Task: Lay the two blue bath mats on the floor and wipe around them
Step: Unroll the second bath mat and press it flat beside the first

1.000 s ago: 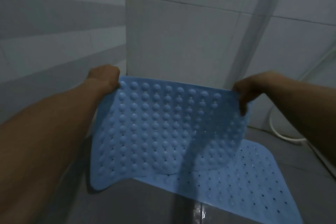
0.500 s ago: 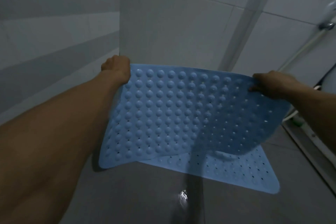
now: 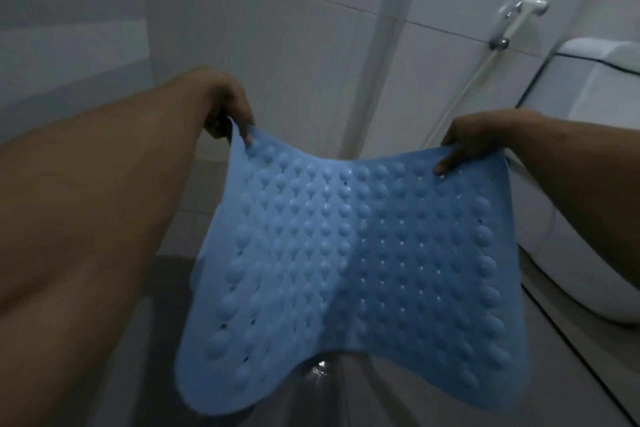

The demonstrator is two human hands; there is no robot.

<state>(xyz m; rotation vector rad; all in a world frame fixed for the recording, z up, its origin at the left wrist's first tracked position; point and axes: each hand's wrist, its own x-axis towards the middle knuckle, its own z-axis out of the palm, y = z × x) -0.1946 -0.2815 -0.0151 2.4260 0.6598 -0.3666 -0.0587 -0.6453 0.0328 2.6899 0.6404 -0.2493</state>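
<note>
Both hands pinch the blue bath mat (image 3: 363, 253) at its top corners, left hand (image 3: 227, 107), right hand (image 3: 481, 139); hangs left of the toilet (image 3: 588, 149), probably for spreading flat. Second mat not visible.

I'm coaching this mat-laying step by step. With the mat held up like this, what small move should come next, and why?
Probably lower it flat onto the floor. The blue mat hangs in the air, sagging, pinched at its top corners by the left hand and right hand, so it is not laid yet.
</note>
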